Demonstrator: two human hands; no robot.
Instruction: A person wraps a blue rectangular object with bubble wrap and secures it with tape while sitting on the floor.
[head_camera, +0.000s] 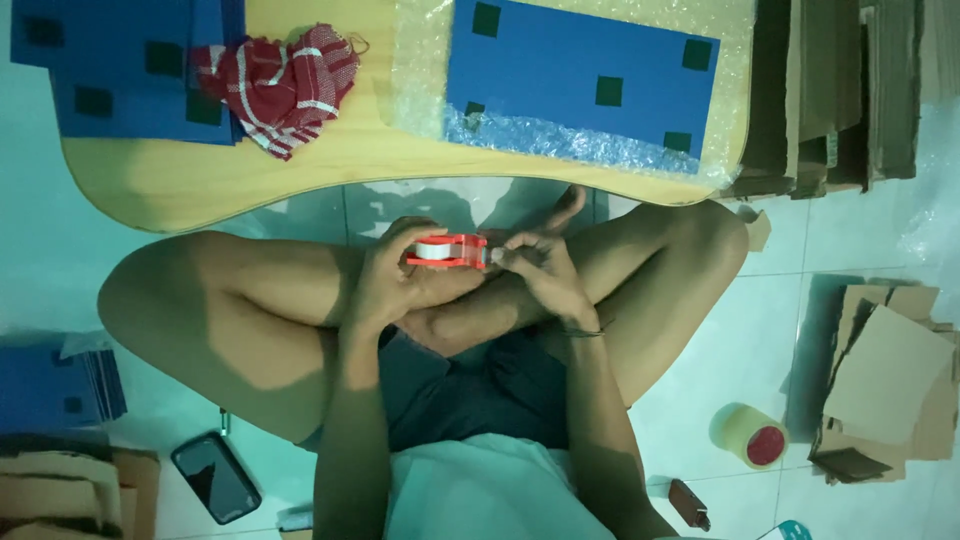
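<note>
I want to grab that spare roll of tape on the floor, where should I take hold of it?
Grip the tape roll across its pale outer rim, coming down from above. It lies tilted on the tile with its red core facing up and out, so the curved sides are free; the cardboard pile crowds its right side.

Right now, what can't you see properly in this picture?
All in the head view:
- Tape end: too small, hidden under the right hand fingers at the red tape dispenser.
- Left hand palm: turned away around the dispenser.
- Phone screen: dark, nothing readable.
- Cardboard stack: cut off by the top edge.
- Blue sheet: bottom edge blurred by bubble wrap.
</note>
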